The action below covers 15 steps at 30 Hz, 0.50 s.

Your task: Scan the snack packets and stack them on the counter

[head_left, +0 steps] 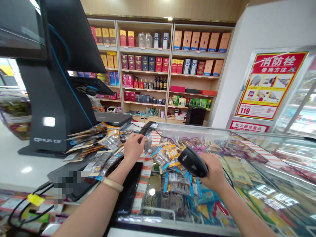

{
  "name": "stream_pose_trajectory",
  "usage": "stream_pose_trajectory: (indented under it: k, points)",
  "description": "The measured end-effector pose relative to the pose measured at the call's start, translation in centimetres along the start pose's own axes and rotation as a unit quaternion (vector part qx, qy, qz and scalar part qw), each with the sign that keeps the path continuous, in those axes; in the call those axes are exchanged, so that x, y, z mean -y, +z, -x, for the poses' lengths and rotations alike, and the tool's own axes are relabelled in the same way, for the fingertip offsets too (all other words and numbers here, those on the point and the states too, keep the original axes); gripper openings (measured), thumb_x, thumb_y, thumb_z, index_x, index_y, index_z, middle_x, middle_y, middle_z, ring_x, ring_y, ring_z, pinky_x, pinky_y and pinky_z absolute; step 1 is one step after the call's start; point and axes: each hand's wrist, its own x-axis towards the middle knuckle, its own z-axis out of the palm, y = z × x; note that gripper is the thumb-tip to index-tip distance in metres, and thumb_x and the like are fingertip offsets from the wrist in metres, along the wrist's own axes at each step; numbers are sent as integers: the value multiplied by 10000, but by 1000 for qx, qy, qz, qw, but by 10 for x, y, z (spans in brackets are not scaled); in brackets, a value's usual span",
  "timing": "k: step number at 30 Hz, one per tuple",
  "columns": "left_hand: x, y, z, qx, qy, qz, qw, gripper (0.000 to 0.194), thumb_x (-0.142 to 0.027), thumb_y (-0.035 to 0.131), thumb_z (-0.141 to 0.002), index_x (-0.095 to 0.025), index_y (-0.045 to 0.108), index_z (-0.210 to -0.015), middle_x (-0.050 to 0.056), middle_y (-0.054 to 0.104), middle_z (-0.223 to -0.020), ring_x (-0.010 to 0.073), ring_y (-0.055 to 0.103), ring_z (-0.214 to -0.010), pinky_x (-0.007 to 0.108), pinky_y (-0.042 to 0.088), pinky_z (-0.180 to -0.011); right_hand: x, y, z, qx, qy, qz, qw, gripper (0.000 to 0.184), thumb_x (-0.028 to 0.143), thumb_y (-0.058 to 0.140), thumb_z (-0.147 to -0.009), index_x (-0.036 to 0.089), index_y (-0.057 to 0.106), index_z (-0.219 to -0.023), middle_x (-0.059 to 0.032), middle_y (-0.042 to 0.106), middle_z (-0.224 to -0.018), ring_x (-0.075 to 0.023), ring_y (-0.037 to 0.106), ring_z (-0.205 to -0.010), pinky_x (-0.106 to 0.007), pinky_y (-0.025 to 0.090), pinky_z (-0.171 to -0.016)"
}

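My right hand is wrapped round a black barcode scanner, its head pointing left over the glass counter. My left hand, with a pale bangle on the wrist, is closed in a pinch on a small packet, partly hidden by the fingers. Left of that hand lies a heap of small snack packets with blue and orange edges. Below the scanner, more snack packets lie on the glass. A dark phone-like slab rests beside my left forearm.
A large black point-of-sale terminal stands at the left. Black cables hang at the front left. The glass display counter extends right, with packaged goods under it. Shelves of boxes and bottles line the back wall. A red sign hangs at right.
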Motion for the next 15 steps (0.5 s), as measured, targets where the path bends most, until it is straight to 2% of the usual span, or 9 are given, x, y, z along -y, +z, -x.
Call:
stream_pose_trajectory:
  k: [2,7,11,15]
  points:
    - [2,3,1,-28,-24,100,994,249,-373,496,-841,-194,629,-732,30,632,-718,172,606,-653,287,472,-643,1,0,-1,-2,2,-1,1000,239,267,516,-784,184,596,-994,-45,652,-781,-194,581,-719,-322,347,-677]
    - [-11,2,6,9,-84,300,950,241,-432,531,-816,-204,566,-748,-58,544,-487,121,536,-410,229,435,-456,2,0,0,6,6,-9,1000,242,257,511,-780,183,591,-995,-43,644,-780,-197,578,-726,-327,342,-688]
    - [-29,-6,12,-3,-94,366,926,223,-417,564,-805,-199,552,-757,-57,563,-457,126,573,-405,219,467,-451,1,2,2,20,9,-20,1000,237,275,518,-767,184,586,-975,-39,636,-784,-197,569,-734,-329,335,-696]
    - [-40,-9,16,-2,-92,394,914,199,-390,574,-805,-194,555,-772,-45,595,-477,130,601,-429,222,493,-478,2,3,2,35,18,-14,999,239,270,520,-752,182,598,-960,-43,641,-787,-196,568,-736,-328,329,-701]
